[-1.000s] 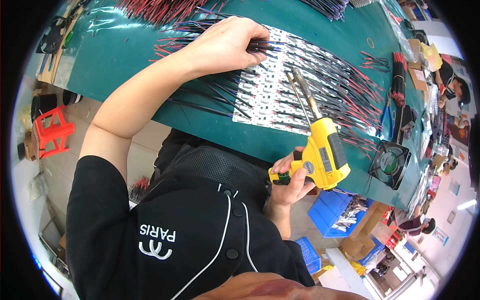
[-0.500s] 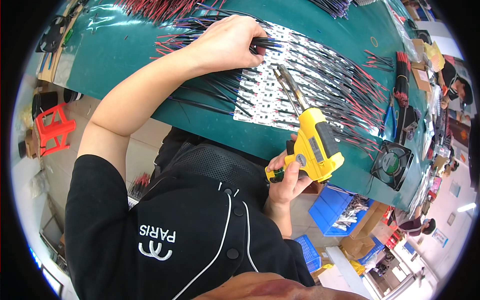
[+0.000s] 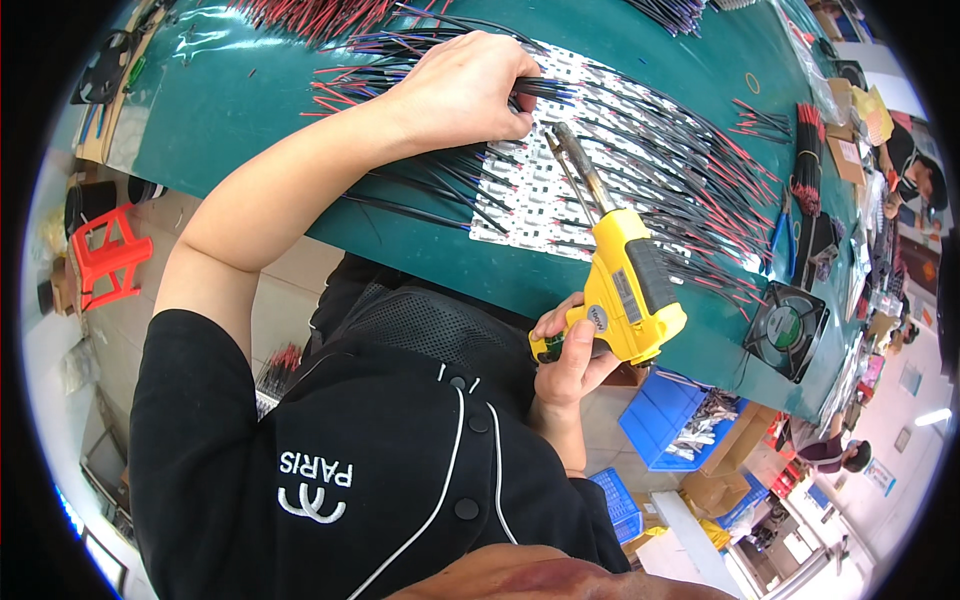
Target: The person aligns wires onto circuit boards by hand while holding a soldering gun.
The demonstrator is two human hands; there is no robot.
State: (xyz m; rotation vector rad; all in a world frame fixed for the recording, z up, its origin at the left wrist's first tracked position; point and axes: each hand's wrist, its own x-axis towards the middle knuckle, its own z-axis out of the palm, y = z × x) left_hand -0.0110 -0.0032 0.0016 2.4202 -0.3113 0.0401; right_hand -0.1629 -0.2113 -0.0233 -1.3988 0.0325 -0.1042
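My left hand (image 3: 465, 92) is closed around a bunch of black wires (image 3: 548, 90) whose blue-tipped ends point right over a sheet of white circuit boards (image 3: 535, 185). Down in front of the sheet, my right hand (image 3: 572, 355) grips a yellow soldering gun (image 3: 625, 285) by its handle. The gun slants up and away, its dark metal tip (image 3: 562, 138) over the boards just right of my left hand's fingertips. Whether the tip touches a board I cannot tell. Rows of black wires with red ends (image 3: 705, 190) spread from the sheet on both sides.
The green table (image 3: 250, 110) carries a red-and-black wire heap (image 3: 315, 18) at the back and a tied bundle (image 3: 806, 165) on the right. Blue-handled pliers (image 3: 782, 238) and a square black fan (image 3: 787, 330) lie near the right edge. Below are a blue bin (image 3: 660, 420) and red stool (image 3: 108, 257).
My left hand has shifted slightly right with the wires, and the sheet of boards has slid a little right too. The soldering gun has moved only very slightly.
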